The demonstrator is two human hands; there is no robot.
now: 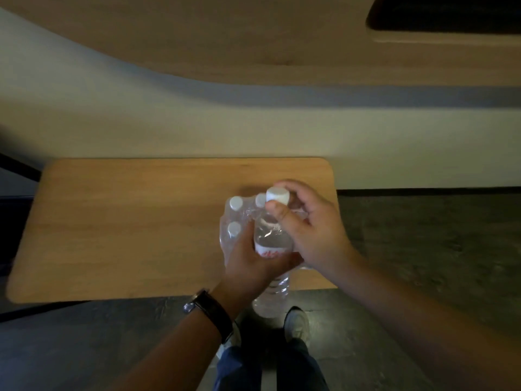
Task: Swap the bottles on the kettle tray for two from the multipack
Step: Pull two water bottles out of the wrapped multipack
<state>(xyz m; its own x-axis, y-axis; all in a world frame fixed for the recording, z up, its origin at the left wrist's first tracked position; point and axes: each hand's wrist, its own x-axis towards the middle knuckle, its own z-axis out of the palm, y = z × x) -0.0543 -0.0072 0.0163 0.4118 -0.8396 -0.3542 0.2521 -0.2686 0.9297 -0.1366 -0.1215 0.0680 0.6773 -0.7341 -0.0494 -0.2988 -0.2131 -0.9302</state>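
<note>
Multipack [239, 221] stands on the wooden bench [127, 221], near its right front corner, wrap torn open. One bottle [272, 241] is raised above it: right hand [307, 230] fingers clamped around the white cap [277, 195], left hand [253, 263] gripping its body. Watch [210, 311] on left wrist.

Clear white-capped bottle [273, 235] tilted beside multipack [235, 218]

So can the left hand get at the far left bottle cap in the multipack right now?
Probably not at once: the left hand is wrapped around the bottle being pulled out, and shrink wrap seems to cover that cap.
</note>
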